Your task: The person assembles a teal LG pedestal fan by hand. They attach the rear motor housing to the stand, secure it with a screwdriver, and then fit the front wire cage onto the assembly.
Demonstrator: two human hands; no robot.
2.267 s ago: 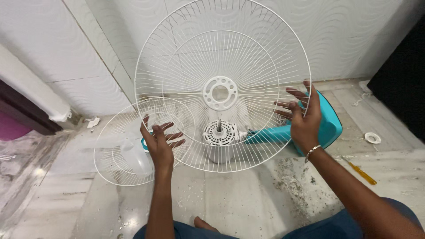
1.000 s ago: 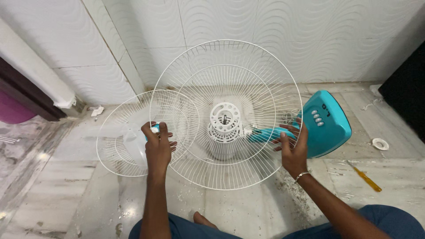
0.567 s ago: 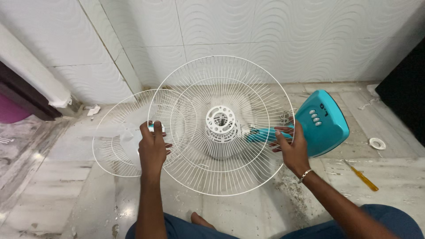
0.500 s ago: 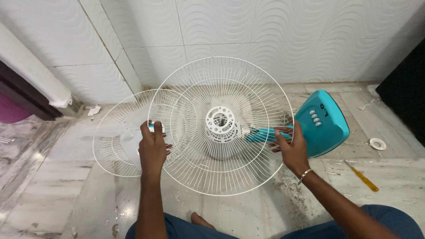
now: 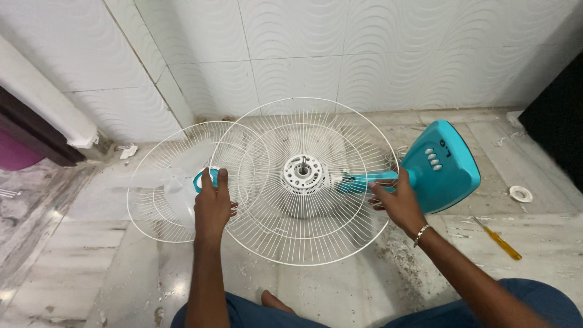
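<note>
White wire makes up the round fan guard (image 5: 316, 225), lying nearly flat over the white motor housing (image 5: 303, 176) on the marble floor (image 5: 73, 273). The left hand (image 5: 212, 206) and right hand (image 5: 395, 203) each curl their fingers around its opposite rims. A second wire guard (image 5: 164, 182) lies left; the teal fan base (image 5: 440, 167) right.

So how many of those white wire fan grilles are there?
2. The wire grille held by the left hand and right hand sits over the motor; another grille lies on the floor, left.
</note>
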